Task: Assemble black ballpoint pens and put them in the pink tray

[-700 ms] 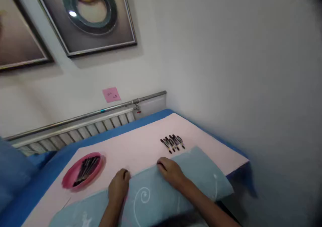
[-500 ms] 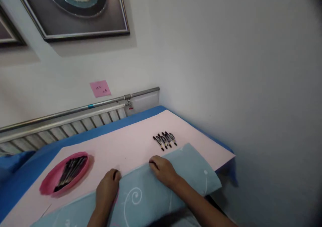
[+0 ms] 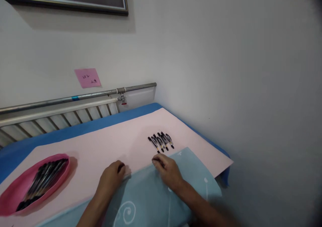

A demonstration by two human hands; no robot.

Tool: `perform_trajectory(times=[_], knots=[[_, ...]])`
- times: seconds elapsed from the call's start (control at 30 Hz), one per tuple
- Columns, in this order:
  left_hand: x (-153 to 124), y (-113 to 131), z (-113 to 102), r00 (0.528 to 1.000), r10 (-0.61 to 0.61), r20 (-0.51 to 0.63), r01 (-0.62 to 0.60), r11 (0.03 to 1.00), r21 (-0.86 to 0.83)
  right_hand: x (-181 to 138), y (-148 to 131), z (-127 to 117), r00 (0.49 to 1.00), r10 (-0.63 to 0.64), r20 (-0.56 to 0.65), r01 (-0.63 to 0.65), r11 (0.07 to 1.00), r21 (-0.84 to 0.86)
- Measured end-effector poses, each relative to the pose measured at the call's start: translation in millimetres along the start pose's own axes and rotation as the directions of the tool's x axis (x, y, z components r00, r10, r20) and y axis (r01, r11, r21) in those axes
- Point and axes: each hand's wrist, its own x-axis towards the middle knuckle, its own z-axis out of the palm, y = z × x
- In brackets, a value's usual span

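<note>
My left hand point(image 3: 113, 176) rests at the back edge of a light-blue cloth point(image 3: 148, 200) with white swirls, its fingers curled inward. My right hand point(image 3: 168, 170) lies further right along that same edge, thumb and fingers drawn together. What either hand holds, if anything, is hidden by the fingers. Just beyond my right hand, several black-capped marker pens point(image 3: 161, 142) lie side by side in a slanted row on a pale pink sheet point(image 3: 113, 139). To the left, a pink oval basket point(image 3: 8, 196) holds a bundle of similar marker pens point(image 3: 42, 183).
A blue tablecloth point(image 3: 72, 129) shows around the pink sheet. Behind the table run a radiator point(image 3: 55, 121) and a metal pipe point(image 3: 98, 94). A pink note point(image 3: 87, 77) and a framed picture point(image 3: 75, 2) are on the wall. A plain wall point(image 3: 238, 86) borders the right side.
The view has tilted down and shifted, so the basket appears further left and larger. My left hand has moved right, closer to my right hand. The marker row looks unchanged.
</note>
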Motion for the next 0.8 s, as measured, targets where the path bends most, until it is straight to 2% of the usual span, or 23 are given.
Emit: perform_trajectory(times=[0.1, 0.23, 0.37, 0.5, 0.63, 0.73, 0.8], knots=[[17, 30, 1, 0.998, 0.047, 0.04, -0.047, 0.999, 0.006, 19, 9, -13, 1.0, 0.01, -0.022, -0.015, 0.977, -0.211], [45, 57, 5, 0.996, 0.074, 0.048, -0.075, 0.997, 0.023, 47, 21, -13, 0.995, 0.047, 0.093, 0.007, 0.859, -0.512], [72, 68, 15, 0.996, 0.06, 0.06, -0.062, 0.997, 0.043, 59, 26, -2, 0.97, 0.152, 0.191, 0.006, 0.769, -0.639], [92, 71, 28, 0.997, 0.046, 0.065, -0.05, 0.996, 0.069, 60, 26, 0, 0.95, 0.197, 0.244, 0.008, 0.764, -0.646], [104, 74, 39, 0.998, 0.035, 0.059, -0.04, 0.995, 0.088, 57, 29, -4, 0.938, 0.253, 0.238, -0.06, 0.793, -0.606], [109, 78, 46, 0.998, 0.018, 0.063, -0.025, 0.995, 0.102, 54, 34, -6, 0.959, 0.233, 0.16, -0.133, 0.87, -0.474], [109, 83, 50, 0.998, 0.011, 0.063, -0.018, 0.994, 0.111, 53, 37, -9, 0.983, 0.182, 0.036, -0.164, 0.941, -0.295]])
